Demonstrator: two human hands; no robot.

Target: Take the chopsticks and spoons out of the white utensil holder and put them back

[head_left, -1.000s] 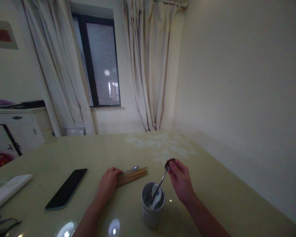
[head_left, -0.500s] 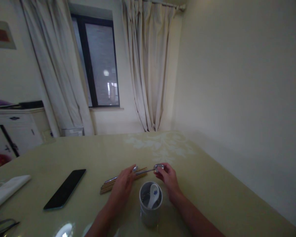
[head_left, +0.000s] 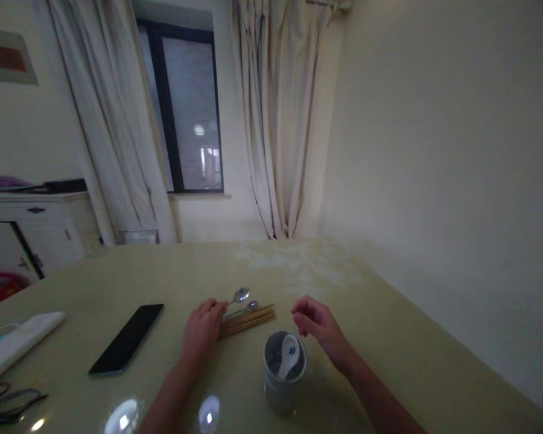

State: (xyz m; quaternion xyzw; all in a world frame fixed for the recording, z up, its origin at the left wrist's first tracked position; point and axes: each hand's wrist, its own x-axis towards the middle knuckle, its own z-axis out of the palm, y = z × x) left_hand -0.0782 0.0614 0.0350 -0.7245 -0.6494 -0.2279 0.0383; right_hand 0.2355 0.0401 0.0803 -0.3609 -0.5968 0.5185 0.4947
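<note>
Two small shiny metal spoons [head_left: 241, 299] lie side by side on the surface, bowls pointing away, handles running back under the left hand [head_left: 202, 330]. Right next to them sits a flat bundle of brown wooden chopsticks [head_left: 248, 319], also partly under that hand.

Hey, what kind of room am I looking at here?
Most likely a home dining room: a glossy table bears bamboo chopsticks, metal spoons and a utensil cup holding a ceramic spoon. Behind it hang curtains beside a dark window.
</note>
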